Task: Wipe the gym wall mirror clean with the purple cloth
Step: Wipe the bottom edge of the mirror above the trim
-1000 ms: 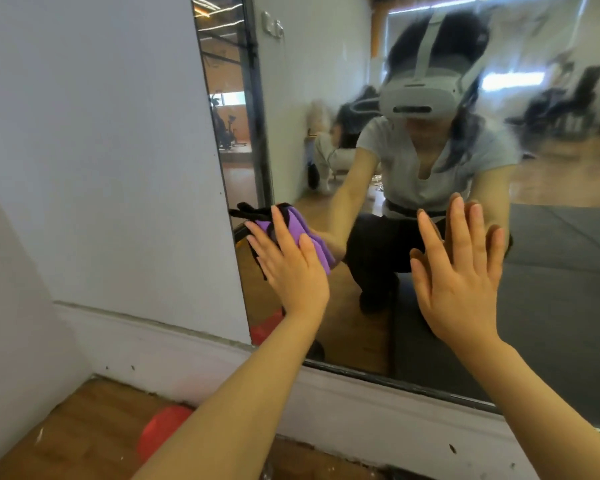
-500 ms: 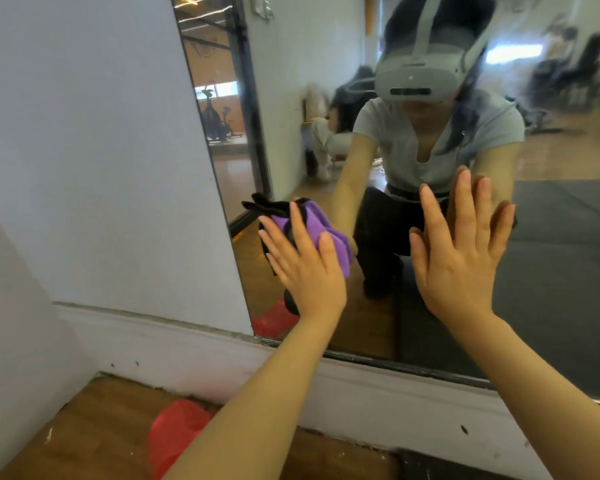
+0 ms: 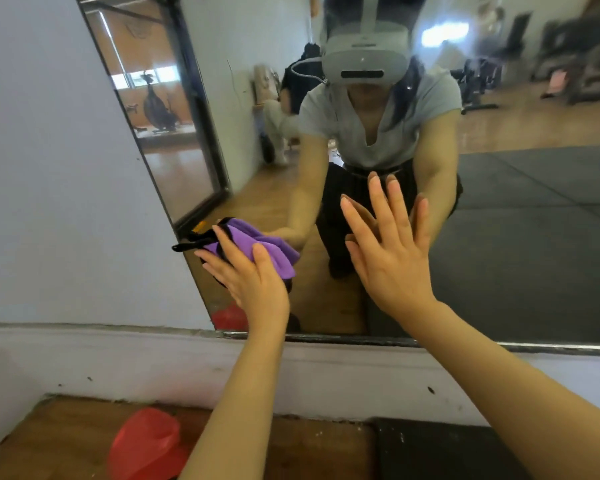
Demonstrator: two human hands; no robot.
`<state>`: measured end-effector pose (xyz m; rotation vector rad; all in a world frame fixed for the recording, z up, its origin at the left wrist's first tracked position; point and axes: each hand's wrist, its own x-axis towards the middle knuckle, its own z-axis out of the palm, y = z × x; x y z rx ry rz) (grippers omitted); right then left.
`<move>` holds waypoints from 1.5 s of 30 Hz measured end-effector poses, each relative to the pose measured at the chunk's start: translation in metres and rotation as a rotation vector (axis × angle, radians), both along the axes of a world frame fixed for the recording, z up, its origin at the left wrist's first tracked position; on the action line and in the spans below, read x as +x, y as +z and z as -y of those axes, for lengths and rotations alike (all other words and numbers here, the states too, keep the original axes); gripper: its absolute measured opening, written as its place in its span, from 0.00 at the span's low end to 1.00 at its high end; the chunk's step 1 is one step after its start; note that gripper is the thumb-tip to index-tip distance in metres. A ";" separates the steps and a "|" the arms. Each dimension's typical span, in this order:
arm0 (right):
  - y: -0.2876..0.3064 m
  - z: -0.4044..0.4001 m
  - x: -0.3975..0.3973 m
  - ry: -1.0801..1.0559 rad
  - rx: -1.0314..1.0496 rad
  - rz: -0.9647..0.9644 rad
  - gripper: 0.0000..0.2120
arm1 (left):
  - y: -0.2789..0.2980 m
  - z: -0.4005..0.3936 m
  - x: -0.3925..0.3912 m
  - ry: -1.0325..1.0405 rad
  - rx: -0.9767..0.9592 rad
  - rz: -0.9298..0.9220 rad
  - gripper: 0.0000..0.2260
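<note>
The purple cloth (image 3: 257, 245) is pressed on the wall mirror (image 3: 520, 237) near its lower left corner, under the flat, straight fingers of the left hand (image 3: 246, 275). The right hand (image 3: 388, 251) rests open on the glass beside it. The cloth looks soft, light and bunched, so a flat palm on its middle should hold it. The glass is stiff and fragile. I can read no writing.

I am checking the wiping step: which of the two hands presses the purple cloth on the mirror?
The left hand presses the purple cloth against the mirror near its lower left corner. The right hand lies flat on bare glass, with no cloth under it.
</note>
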<state>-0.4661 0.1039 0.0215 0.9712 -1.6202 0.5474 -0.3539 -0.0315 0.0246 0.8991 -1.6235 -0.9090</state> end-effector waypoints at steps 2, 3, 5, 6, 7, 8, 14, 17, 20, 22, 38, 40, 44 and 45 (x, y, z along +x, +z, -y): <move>0.000 0.002 0.000 -0.012 -0.006 0.001 0.25 | -0.001 -0.013 -0.003 -0.014 0.037 0.016 0.27; 0.000 0.002 0.001 -0.012 -0.012 0.002 0.24 | -0.004 -0.020 -0.005 -0.032 0.024 0.037 0.28; 0.001 0.003 0.002 -0.013 -0.026 0.001 0.24 | -0.016 -0.035 -0.005 -0.091 -0.149 0.142 0.29; 0.001 0.004 0.002 -0.016 -0.029 0.001 0.24 | -0.025 -0.040 -0.004 -0.121 -0.286 0.217 0.30; 0.001 0.003 0.003 -0.019 -0.027 0.002 0.23 | -0.034 -0.041 -0.004 -0.154 -0.396 0.277 0.29; 0.001 0.003 0.003 -0.022 -0.020 0.004 0.24 | -0.039 -0.038 -0.003 -0.172 -0.431 0.291 0.29; 0.000 0.000 0.003 -0.019 0.016 0.020 0.24 | -0.024 0.014 0.007 0.069 0.244 -0.042 0.27; 0.000 0.001 0.004 -0.016 0.005 0.028 0.24 | -0.026 -0.004 0.002 0.026 0.240 -0.054 0.27; 0.000 0.000 0.003 -0.013 0.015 0.036 0.24 | -0.045 -0.041 -0.005 -0.089 0.044 0.080 0.28; 0.001 0.000 0.002 -0.017 0.024 0.037 0.24 | -0.055 -0.047 -0.006 -0.129 -0.005 0.151 0.27; 0.000 -0.003 0.004 -0.033 0.042 0.058 0.26 | -0.063 -0.046 -0.009 -0.111 0.259 -0.011 0.28; 0.001 -0.005 0.003 -0.043 0.051 0.050 0.26 | -0.063 -0.038 -0.008 -0.112 0.264 -0.011 0.28; 0.002 -0.009 0.003 -0.046 0.075 0.029 0.25 | -0.061 -0.003 0.002 -0.008 0.276 -0.076 0.27; 0.002 -0.010 0.002 -0.048 0.079 0.029 0.25 | -0.060 0.001 0.003 0.012 0.268 -0.075 0.27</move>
